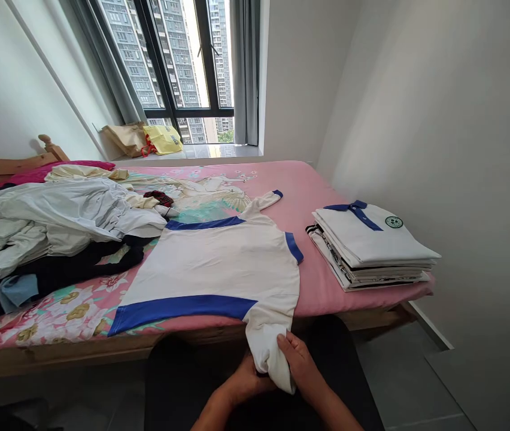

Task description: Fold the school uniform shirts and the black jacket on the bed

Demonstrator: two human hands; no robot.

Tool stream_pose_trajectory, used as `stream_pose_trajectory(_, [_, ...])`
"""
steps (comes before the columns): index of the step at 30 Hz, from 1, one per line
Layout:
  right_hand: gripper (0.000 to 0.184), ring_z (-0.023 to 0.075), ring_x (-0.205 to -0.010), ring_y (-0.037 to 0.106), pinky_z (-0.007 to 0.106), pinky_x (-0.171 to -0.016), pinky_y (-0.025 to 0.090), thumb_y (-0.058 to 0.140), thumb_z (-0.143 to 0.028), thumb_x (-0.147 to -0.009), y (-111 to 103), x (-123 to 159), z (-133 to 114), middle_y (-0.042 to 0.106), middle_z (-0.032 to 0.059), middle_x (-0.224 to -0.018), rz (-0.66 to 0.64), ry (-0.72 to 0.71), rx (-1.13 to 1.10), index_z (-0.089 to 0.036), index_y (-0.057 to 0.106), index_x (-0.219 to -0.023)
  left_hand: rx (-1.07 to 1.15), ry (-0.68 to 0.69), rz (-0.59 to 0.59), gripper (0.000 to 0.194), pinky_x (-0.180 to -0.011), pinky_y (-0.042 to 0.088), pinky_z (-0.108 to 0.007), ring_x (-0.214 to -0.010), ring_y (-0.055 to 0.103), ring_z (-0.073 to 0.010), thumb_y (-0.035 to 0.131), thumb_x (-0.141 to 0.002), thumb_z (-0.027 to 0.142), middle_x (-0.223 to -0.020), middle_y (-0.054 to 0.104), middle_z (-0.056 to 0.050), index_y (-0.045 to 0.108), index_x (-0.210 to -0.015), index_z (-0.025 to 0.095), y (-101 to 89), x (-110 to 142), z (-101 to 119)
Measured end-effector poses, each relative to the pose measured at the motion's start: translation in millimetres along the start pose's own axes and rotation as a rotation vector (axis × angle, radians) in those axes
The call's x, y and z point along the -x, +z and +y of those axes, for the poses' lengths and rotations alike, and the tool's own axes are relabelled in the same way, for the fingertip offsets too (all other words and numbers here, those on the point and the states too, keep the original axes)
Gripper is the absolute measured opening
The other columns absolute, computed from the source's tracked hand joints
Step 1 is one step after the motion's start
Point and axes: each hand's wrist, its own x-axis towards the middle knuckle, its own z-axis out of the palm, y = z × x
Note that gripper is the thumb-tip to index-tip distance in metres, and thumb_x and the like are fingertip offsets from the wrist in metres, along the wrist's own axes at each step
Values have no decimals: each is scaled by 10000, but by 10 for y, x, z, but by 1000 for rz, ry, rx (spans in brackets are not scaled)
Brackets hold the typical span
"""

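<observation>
Step in hand: we are handling the near sleeve of a white shirt with blue side panels; we are probably straightening it or turning it through, though this view is not settling which.
Right hand: our right hand is pinching the sleeve cloth, thumb lying on top.
Left hand: our left hand is reaching under the sleeve's end, touching it; we cannot tell whether its fingers are gripping.
Shirt: the body is lying flat beyond both hands, spreading leftward over the bed; its blue neckband is resting straight ahead of our right hand, and the far sleeve is stretching away past that.
Next move: as we are judging it, the bunched sleeve is calling for a steady hold at its end, with the other hand easing the cloth free.
Folded stack: white shirts are sitting beyond our right hand, to its right, the top one showing a round badge.
Loose pile: rumpled clothes are lying far to the left, beyond our left hand.
Hard to see: the sleeve is covering our left fingertips, our forearms are running out of view below, and the heap is overlapping too much for us to tell garments apart.
</observation>
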Motion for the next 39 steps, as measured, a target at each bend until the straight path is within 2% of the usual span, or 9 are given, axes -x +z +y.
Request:
stream_pose_trajectory(4, [505,172,-658,563,286,-631,437,559,-567,-780,-38,54,-101,646,53,-761,8,22,-38,-128,627,-1020,161,12,-144,644,-949,392,-413,-1032,566,-299,784,-566,314,-1038,669,-104,604,-1158,136,44,73,137])
stream_pose_trajectory(10, [535,197,-725,584,305,-651,465,522,-589,-784,-258,402,308,653,66,-829,-67,133,187,-125,627,-1030,274,-19,146,500,-777,465,-334,-791,644,-234,643,-729,504,-864,712,-125,683,-968,67,-68,13,29])
stream_pose_trajectory(14, [610,265,-942,578,369,-795,475,629,-538,-690,-263,514,479,624,109,-1049,-47,108,450,-138,576,-1148,381,-73,182,475,-719,484,-300,-771,654,-219,626,-761,477,-873,714,-127,672,-982,60,-30,49,165])
stream_pose_trajectory(18, [593,309,-1087,513,393,-915,417,676,-501,-648,-154,513,319,604,102,-1127,-47,27,627,-191,608,-1148,652,-155,164,445,-830,485,-332,-913,646,-248,586,-804,422,-941,702,-146,635,-1058,60,62,90,377])
stream_pose_trajectory(22, [466,242,-840,585,339,-759,454,535,-542,-794,-42,539,102,662,82,-873,-221,118,289,-142,683,-982,719,-167,155,465,-889,471,-366,-968,633,-269,576,-807,403,-969,694,-154,599,-1114,55,49,114,509])
stream_pose_trajectory(29, [412,119,-610,494,239,-596,385,588,-488,-806,39,605,-112,629,49,-726,-201,99,-108,-100,686,-904,548,-78,219,470,-874,458,-355,-913,631,-252,597,-789,436,-919,699,-125,613,-1090,76,-45,159,816])
stream_pose_trajectory(33, [429,186,-744,581,290,-673,457,631,-459,-782,94,561,-294,670,72,-840,4,139,-364,-144,642,-1073,405,-41,-26,549,-752,463,-323,-774,614,-227,550,-757,596,-728,673,-81,673,-957,100,-85,229,902])
stream_pose_trajectory(36, [452,225,-874,609,323,-764,486,678,-442,-741,84,451,-358,682,76,-928,193,162,-504,-156,637,-1090,147,-16,-225,449,-672,416,-261,-658,537,-154,641,-709,545,-616,603,-28,690,-787,106,-69,290,817])
stream_pose_trajectory(39, [441,241,-928,614,347,-801,497,661,-450,-751,27,358,-328,681,81,-991,261,198,-585,-148,649,-1072,66,-20,-264,425,-582,333,-212,-586,421,-88,645,-719,520,-618,544,-3,661,-723,96,-26,317,712])
